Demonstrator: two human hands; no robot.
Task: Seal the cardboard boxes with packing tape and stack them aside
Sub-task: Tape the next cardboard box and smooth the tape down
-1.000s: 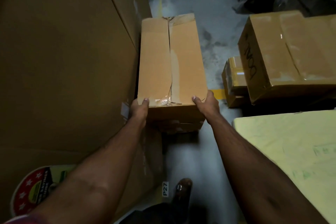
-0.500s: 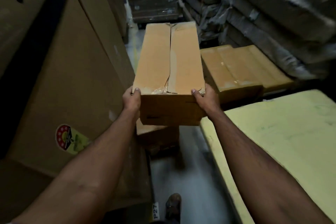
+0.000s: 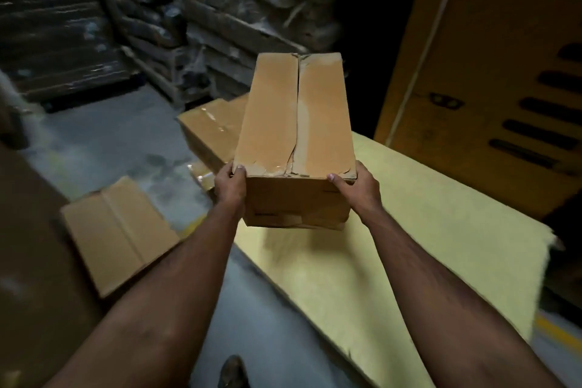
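A long brown cardboard box (image 3: 296,123) is held up in the air in front of me, its top flaps closed along a centre seam with worn tape at the near end. My left hand (image 3: 229,187) grips its near left corner and my right hand (image 3: 359,189) grips its near right corner. The box hangs above the near-left part of a pale yellow sheet-covered surface (image 3: 425,230).
A taped cardboard box (image 3: 211,129) lies behind the held one. Another box (image 3: 116,230) sits on the grey floor at the left. Dark wrapped pallet stacks (image 3: 220,19) fill the background. A tall cardboard carton (image 3: 488,57) stands at the right. My shoe (image 3: 231,372) shows below.
I have turned to the right with the box in both hands; it moved from beside the tall cartons on the left to over the yellow surface.
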